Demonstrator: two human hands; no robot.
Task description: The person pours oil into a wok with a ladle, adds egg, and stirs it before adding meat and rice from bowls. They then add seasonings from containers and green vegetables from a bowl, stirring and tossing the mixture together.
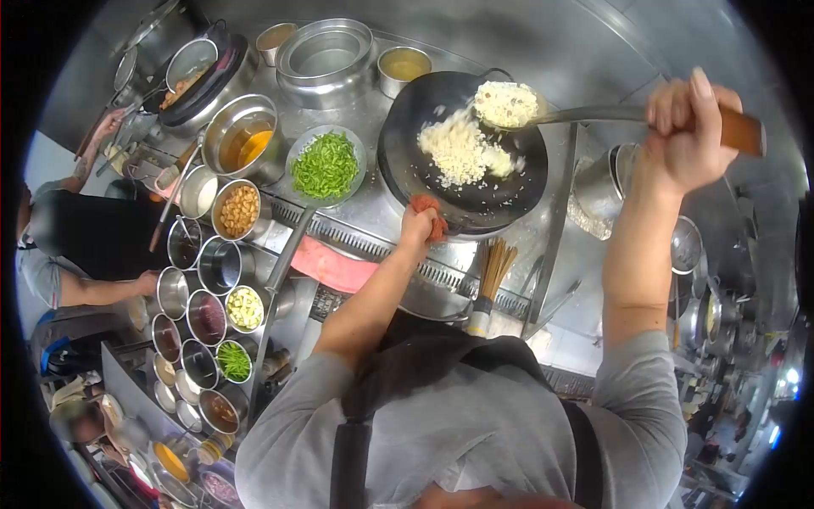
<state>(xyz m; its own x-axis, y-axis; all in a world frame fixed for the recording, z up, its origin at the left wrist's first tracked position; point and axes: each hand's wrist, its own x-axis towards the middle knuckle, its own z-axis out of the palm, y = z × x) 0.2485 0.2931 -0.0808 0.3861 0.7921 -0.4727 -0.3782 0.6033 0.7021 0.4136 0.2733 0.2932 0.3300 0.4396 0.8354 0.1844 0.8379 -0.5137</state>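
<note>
A black wok [398, 127] stands on the steel stove, with fried rice [454, 153] in it, some grains blurred by motion. My left hand [417, 227] is closed on a folded red cloth [431, 212] at the wok's near rim; whatever the cloth covers is hidden. My right hand [691, 127], raised at the right, grips the wooden handle of a metal ladle [593, 113]. Its bowl, heaped with rice, hangs over the wok's far right side. Close by on the left is a bowl of chopped greens [326, 165].
A bamboo wok brush [494, 276] and a pink cloth [331, 265] lie along the near stove edge. Several metal pots of ingredients [237, 210] crowd the left, beside a large steel pot [326, 64]. A co-worker [93, 246] stands at far left. A strainer [685, 244] is at right.
</note>
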